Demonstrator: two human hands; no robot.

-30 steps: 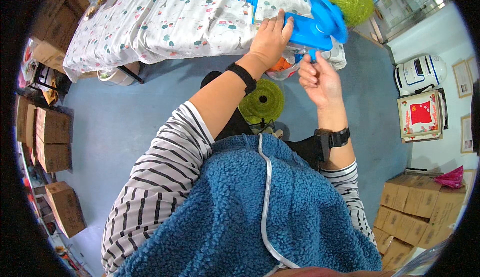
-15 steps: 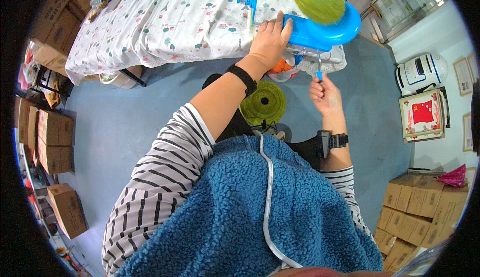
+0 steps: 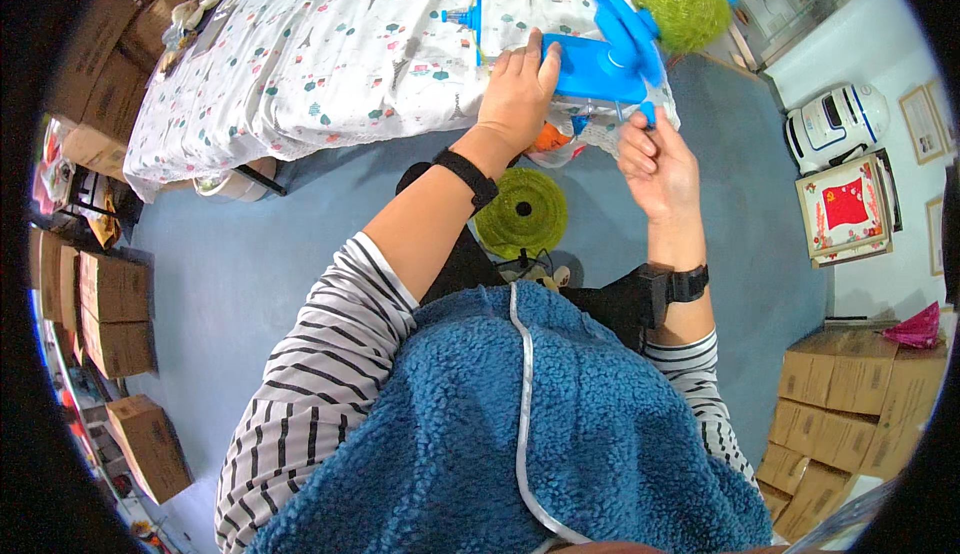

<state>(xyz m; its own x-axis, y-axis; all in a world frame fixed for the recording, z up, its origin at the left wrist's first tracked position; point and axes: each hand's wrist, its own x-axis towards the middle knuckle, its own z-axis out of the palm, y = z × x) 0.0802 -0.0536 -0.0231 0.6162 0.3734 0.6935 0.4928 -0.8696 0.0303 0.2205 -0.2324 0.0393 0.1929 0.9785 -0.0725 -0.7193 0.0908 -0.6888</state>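
Note:
A blue plastic yarn winder [image 3: 598, 74] sits at the right end of the cloth-covered table. My left hand [image 3: 512, 102] grips its left end, the fingers laid over the edge. On the winder's tilted spool, a ball of yellow-green yarn [image 3: 682, 12] leans out to the right. My right hand [image 3: 660, 166] is closed on the blue knob of the crank handle [image 3: 648, 114], just below the winder. A strand of yarn runs from the blue guide arm [image 3: 476, 16] across to the ball. Below, a large cone of the same yarn [image 3: 521, 214] stands on the floor near my legs.
A patterned white tablecloth [image 3: 330, 54] covers the table. Under its edge hangs a bag with something orange [image 3: 550, 138]. Cardboard boxes stand at left [image 3: 115, 289] and lower right [image 3: 830, 394]. A white machine [image 3: 838, 124] and a picture with a red flag [image 3: 845, 206] are by the right wall.
My right hand has moved up with the crank knob, closer to the winder. The yarn ball has swung round to the right on its spool. My left hand keeps its hold.

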